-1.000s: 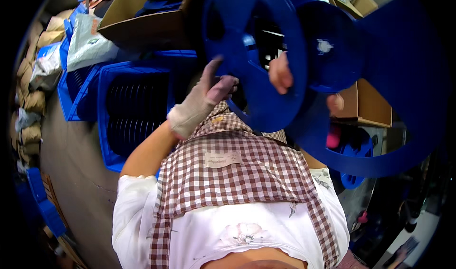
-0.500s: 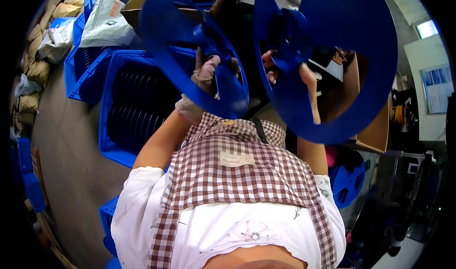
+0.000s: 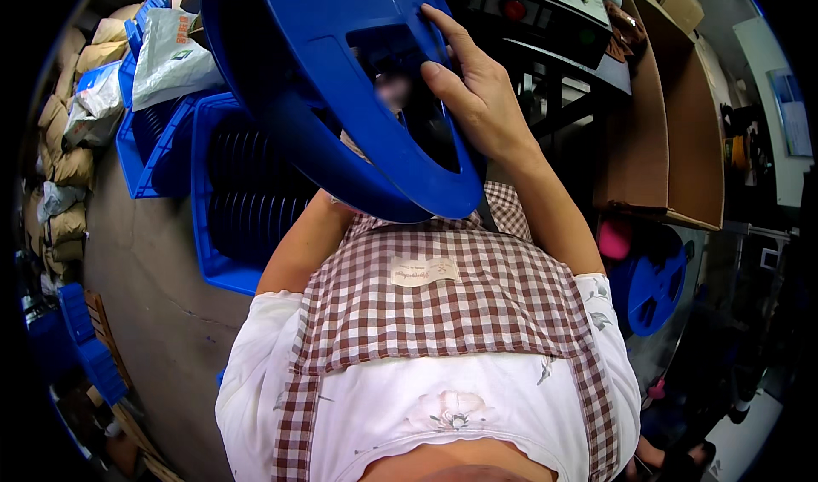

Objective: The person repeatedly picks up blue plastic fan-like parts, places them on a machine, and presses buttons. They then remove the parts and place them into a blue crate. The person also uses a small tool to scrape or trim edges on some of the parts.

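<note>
Two large blue plastic reel halves lie face against face, tilted, in front of my chest. The nearer reel half [image 3: 426, 163] has a cut-out window, and the other reel half [image 3: 294, 141] shows along its left and lower edge. My right hand [image 3: 481, 99], bare, grips the right side of the nearer half, with index finger and thumb over its face. Behind the pair, my left hand [image 3: 392, 92] supports them; it is mostly hidden, and a blurred bit shows through the window.
A blue crate [image 3: 200, 218] of upright dark discs stands at left, with a white plastic bag [image 3: 173, 60] beyond it. An open cardboard box [image 3: 635, 150] is at right, beside a machine [image 3: 528, 14] with a red button. Another blue reel [image 3: 656, 286] sits below the box.
The two reel halves, held apart in separate hands before, have come together at the left. My right hand has shifted inward and now rests on the face of the nearer half.
</note>
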### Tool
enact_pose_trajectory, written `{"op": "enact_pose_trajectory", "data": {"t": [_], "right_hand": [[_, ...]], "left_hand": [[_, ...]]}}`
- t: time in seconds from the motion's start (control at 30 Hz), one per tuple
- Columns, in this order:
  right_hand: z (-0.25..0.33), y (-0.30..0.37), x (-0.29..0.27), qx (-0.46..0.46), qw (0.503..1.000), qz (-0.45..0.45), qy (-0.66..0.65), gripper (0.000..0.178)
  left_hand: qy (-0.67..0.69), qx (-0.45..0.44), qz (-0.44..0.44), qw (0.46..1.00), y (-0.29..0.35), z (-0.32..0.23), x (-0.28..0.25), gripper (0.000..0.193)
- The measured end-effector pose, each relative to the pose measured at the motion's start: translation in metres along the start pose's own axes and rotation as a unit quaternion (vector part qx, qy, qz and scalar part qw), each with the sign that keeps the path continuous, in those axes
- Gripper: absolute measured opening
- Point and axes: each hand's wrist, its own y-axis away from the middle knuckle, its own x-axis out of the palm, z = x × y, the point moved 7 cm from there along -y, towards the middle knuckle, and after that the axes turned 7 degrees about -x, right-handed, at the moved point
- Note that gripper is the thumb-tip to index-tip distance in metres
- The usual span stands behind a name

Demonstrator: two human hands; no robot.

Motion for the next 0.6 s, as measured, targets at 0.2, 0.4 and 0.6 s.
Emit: {"op": "enact_pose_trajectory", "data": {"t": [0.2,0.4,0.6], "right_hand": [[-0.008,-0.001,-0.007,0.016,1.0,0.003,-0.005,0.071],[-0.017,-0.001,-0.009,0.02,1.0,0.001,-0.018,0.071],[-0.022,-0.001,-0.009,0.034,0.999,0.005,-0.035,0.068]], "left_hand": [[-0.012,-0.001,-0.016,1.0,-0.006,0.006,-0.004,0.022],[-0.042,-0.015,0.001,0.999,-0.012,0.005,0.009,0.018],[-0.029,-0.039,0.044,0.998,-0.011,0.008,0.014,0.044]]}}
